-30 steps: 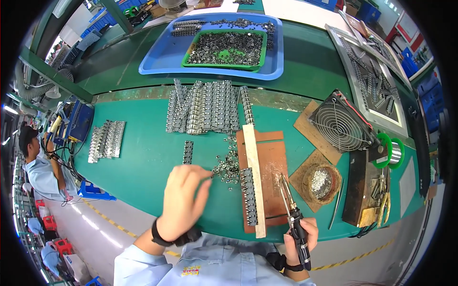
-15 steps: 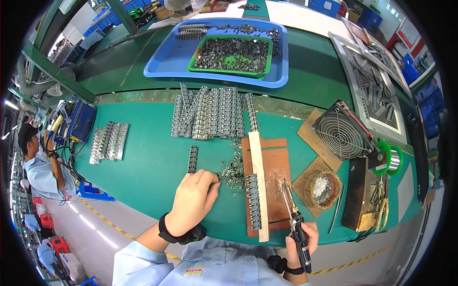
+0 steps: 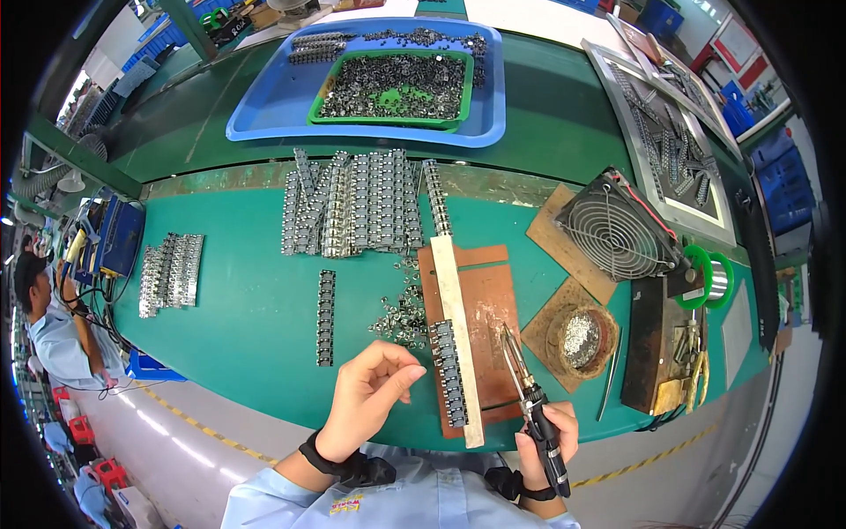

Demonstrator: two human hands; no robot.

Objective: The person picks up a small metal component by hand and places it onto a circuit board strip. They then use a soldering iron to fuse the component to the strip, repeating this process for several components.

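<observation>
The right hand (image 3: 564,425) is wrapped around a black-handled, metal-tipped soldering iron (image 3: 545,439) over the near right of a reddish-brown flat board (image 3: 493,300); its long axis slants near-right to far-left, tip far. The left hand's (image 3: 370,398) thumb and forefinger meet left of a dark-and-silver segmented strip (image 3: 448,375), lying near-to-far along a pale wooden bar (image 3: 457,331); whether they pinch anything, I cannot tell.

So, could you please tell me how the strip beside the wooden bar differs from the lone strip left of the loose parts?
The bar-side strip lies on the brown board, alongside the wooden bar; the lone strip lies on the green mat. In the picture, the bar-side strip slants slightly; the lone strip runs nearly vertical. Both are narrow, segmented and dark with silvery details.
</observation>
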